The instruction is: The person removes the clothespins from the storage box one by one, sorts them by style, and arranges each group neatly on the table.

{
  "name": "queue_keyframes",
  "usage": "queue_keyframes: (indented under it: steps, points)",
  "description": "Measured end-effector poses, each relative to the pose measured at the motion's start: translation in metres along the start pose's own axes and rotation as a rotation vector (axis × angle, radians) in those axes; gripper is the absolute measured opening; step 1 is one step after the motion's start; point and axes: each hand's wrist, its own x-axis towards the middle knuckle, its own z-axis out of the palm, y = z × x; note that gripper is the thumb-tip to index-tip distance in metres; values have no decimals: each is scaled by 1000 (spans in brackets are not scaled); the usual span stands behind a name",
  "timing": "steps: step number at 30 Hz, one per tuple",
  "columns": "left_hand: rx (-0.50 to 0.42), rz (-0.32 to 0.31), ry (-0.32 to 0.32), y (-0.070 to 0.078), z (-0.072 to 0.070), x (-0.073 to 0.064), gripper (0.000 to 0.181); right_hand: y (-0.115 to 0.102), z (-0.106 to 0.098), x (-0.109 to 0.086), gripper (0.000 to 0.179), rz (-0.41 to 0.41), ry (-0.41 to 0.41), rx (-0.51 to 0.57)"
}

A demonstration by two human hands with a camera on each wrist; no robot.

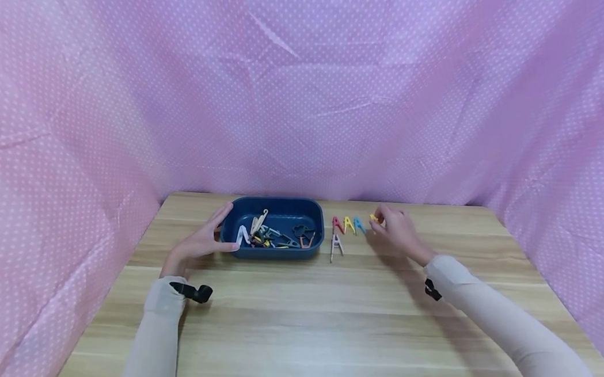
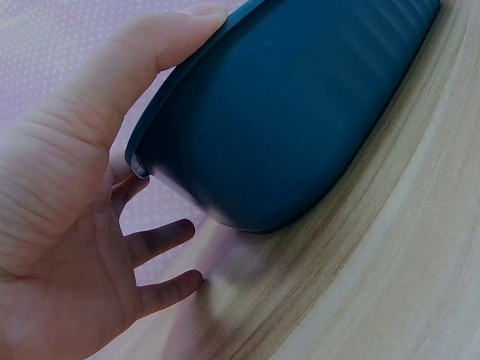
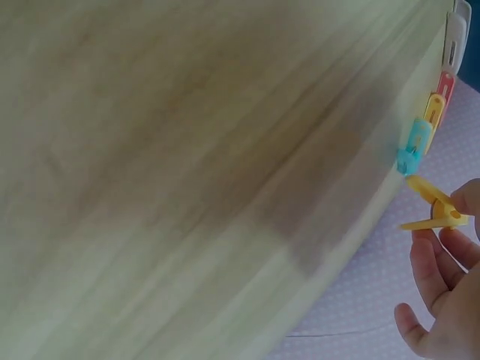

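My right hand (image 1: 397, 230) pinches a yellow clothespin (image 3: 439, 214) between thumb and fingers, beside the blue clothespin (image 1: 359, 224) on the table. Left of that one lie a yellow clothespin (image 1: 349, 225) and a red clothespin (image 1: 338, 224). Closer to me lies a pale clothespin (image 1: 336, 245). At the left end of a dark blue plastic basin (image 1: 277, 255), my left hand (image 1: 201, 241) is spread, the thumb resting on the rim (image 2: 196, 49) and the fingers reaching round the far corner. Its lower fingers (image 2: 169, 292) stand apart from the wall.
Inside the basin are a white clothespin (image 1: 242, 235), a cream clip (image 1: 259, 221), a dark clip (image 1: 303, 232) and several smaller mixed clips. Wood-grain table top (image 1: 304, 315) stretches toward me. A pink dotted cloth (image 1: 307, 96) hangs behind and at both sides.
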Motion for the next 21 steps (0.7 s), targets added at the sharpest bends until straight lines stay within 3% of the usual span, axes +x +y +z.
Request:
queue_keyframes:
  steps: [5, 10, 21]
  points:
    - [2, -19, -8, 0, -1, 0, 111, 7, 1, 2, 15, 129, -101, 79]
    - [-5, -9, -3, -1, -1, 2, 111, 15, 3, 5, 14, 204, -163, 196]
    - [-8, 4, -15, -1, -1, 2, 110, 23, 7, 10, 14, 224, -197, 316]
